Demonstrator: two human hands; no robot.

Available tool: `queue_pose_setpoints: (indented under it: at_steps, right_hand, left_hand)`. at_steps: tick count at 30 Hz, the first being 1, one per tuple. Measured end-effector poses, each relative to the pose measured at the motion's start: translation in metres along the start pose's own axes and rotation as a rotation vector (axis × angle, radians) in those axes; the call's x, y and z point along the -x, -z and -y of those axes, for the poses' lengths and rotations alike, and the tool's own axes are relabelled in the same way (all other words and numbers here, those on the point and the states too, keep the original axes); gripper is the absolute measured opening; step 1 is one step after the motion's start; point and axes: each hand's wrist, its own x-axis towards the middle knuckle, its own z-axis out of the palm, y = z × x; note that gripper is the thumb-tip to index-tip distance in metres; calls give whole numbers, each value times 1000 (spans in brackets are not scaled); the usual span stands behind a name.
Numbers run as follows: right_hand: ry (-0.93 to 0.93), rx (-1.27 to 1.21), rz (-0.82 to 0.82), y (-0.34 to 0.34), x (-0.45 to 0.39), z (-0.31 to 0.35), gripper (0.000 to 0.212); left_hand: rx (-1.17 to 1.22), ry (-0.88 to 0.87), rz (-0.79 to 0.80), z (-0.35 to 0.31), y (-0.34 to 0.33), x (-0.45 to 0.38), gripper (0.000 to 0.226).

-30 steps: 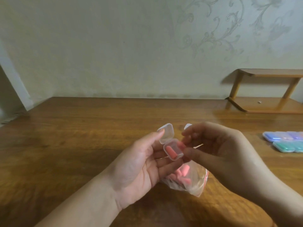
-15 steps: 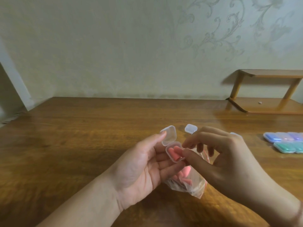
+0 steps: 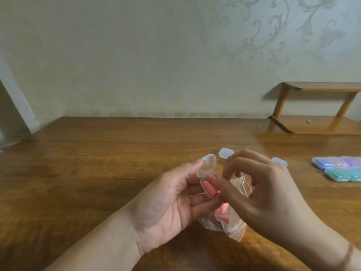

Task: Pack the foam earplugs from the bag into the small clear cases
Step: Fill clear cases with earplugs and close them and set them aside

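Earplugs (image 3: 210, 186), salmon-pink foam ones, lie side by side in the open clear case (image 3: 209, 187) that your left hand (image 3: 172, 200) holds above the tabletop (image 3: 97, 173). Your fingers curl under the case's tray and your thumb rests against its raised lid (image 3: 206, 167), which stands tilted back on its hinge. Your right hand (image 3: 261, 194) is at the case's right edge, thumb and forefinger pinched together on the end of an earplug there; whether that earplug is fully seated you cannot tell. Just below the case, under both hands, the clear zip bag (image 3: 224, 222) lies crumpled on the tabletop with more pink earplugs inside it. Just beyond the case sit two small clear cases (image 3: 226, 153), lids down, one partly hidden behind your right hand. Well to the right of the case, at the frame's edge, is a cluster of filled cases (image 3: 340, 169) showing blue, purple and green. Farther back and right of the case stands a small wooden shelf (image 3: 320, 124).
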Motion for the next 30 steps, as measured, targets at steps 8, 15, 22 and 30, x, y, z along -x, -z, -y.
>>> queue_pose_setpoints:
  at_steps: [8,15,22,30]
  right_hand:
    - [241,-18,286,23,-9,-12,68]
    - [224,-109,218,17,-9,-11,24]
    - [-18,-240,114,7,-6,-1,23]
    - [-299,-586,60,13,-10,3,35]
  left_hand:
    - [10,-6,-30,-5,1,4,64]
    - [-223,-143,-144,-3,-3,3,43]
    - [-772,-377,-228,4,-13,7,64]
    - [-1025,-640,-234,11,-8,7,56]
